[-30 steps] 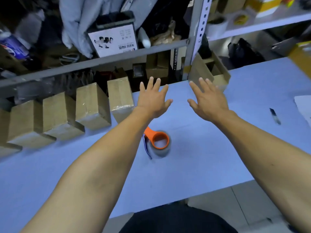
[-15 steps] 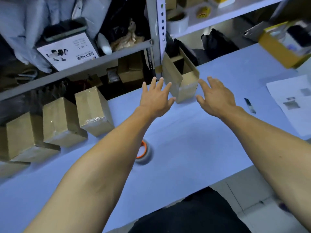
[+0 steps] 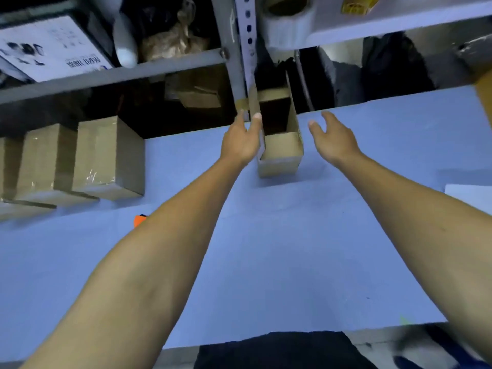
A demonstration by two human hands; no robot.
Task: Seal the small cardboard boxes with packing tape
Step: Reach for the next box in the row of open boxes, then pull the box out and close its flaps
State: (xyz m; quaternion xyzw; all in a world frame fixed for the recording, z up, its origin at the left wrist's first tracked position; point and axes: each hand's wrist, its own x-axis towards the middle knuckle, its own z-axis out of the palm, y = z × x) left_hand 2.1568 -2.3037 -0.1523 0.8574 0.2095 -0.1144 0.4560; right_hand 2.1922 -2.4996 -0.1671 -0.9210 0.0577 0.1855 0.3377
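Note:
A small open cardboard box (image 3: 279, 155) stands at the far middle of the blue table (image 3: 292, 249), its long flaps upright. My left hand (image 3: 241, 145) lies with straight fingers against the box's left flap. My right hand (image 3: 332, 139) hovers with spread fingers just right of the box, apart from it. Only an orange bit of the tape roll (image 3: 139, 219) shows beside my left forearm, which hides the remainder. Taped boxes (image 3: 109, 155) stand in a row at the far left.
A grey metal rack (image 3: 237, 49) with cluttered shelves runs along the table's far edge, its post right behind the open box. A white sheet (image 3: 471, 195) lies at the right edge. A pale roll (image 3: 287, 20) sits on the upper shelf.
Both hands have reached forward to the open box; the left now touches its left flap and the right is beside it. The view has swung right, and my forearm now covers most of the tape roll.

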